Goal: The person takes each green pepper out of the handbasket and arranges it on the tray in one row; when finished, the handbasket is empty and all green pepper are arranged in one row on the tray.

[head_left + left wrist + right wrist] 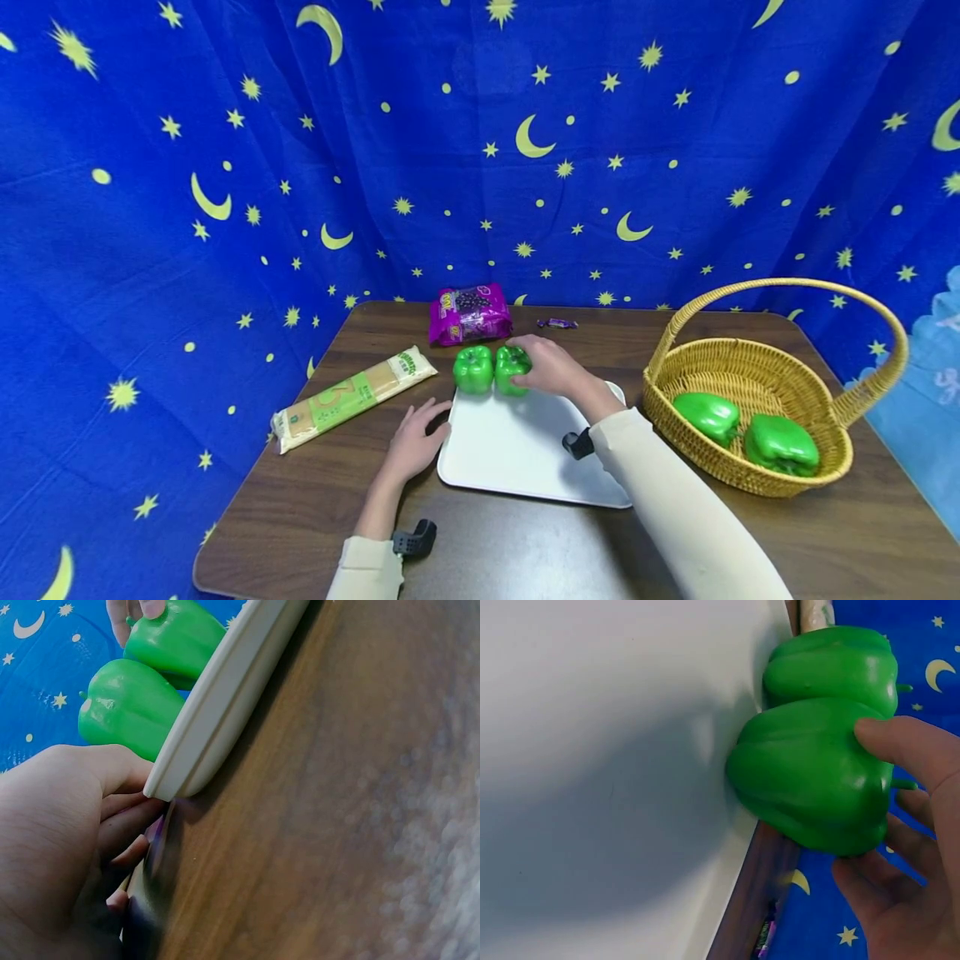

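Note:
My right hand (551, 367) grips a green bell pepper (810, 776) from above, its thumb (900, 746) on the upper side and the fingers round the stem end. That pepper stands at the far rim of the white tray (517, 446), touching a second green bell pepper (473, 370) on its left. At the tray's left edge is my left hand (414, 442). In the left wrist view its thumb and a finger meet at the tray's rim (169, 769), while the other fingers are curled and partly hidden.
A woven basket (667, 408) with a tall handle stands at the right, two green bell peppers inside. A long packet of noodles (352, 398) lies left of the tray. Behind are a purple snack bag (471, 314) and a small wrapped candy (557, 323).

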`<state>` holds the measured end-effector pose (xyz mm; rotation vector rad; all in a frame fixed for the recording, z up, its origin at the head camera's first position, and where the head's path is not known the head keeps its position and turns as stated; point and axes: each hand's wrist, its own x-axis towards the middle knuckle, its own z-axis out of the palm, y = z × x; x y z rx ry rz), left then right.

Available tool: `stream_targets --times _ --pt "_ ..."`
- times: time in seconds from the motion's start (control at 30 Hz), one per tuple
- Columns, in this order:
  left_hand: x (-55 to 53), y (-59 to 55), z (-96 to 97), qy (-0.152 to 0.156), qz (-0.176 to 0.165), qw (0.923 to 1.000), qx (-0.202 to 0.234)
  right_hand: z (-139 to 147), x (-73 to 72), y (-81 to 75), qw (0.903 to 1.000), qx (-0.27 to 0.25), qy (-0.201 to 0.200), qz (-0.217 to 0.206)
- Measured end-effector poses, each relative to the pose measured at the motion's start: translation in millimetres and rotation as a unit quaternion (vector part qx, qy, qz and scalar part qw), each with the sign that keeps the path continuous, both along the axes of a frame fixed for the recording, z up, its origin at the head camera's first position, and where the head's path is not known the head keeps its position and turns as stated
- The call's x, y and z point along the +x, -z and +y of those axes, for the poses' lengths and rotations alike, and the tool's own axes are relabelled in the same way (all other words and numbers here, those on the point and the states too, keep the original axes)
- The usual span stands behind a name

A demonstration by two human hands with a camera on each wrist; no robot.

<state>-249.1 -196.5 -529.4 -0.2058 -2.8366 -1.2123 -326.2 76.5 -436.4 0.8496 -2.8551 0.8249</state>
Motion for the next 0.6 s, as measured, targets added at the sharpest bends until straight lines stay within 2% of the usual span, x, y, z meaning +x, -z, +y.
stream_targets --times 0.33,0.6 --pt "-0.5 -0.8 1.2 -0.004 -0.008 0.9999 -0.012 3.9 5.6 -5.0 0.9996 0.022 0.011 -0.013" --pt "-1.1 -0.7 0.0 -0.005 -0.007 0.9999 -0.011 9.9 9.8 -16.6 0.9997 0.021 -0.011 0.004"
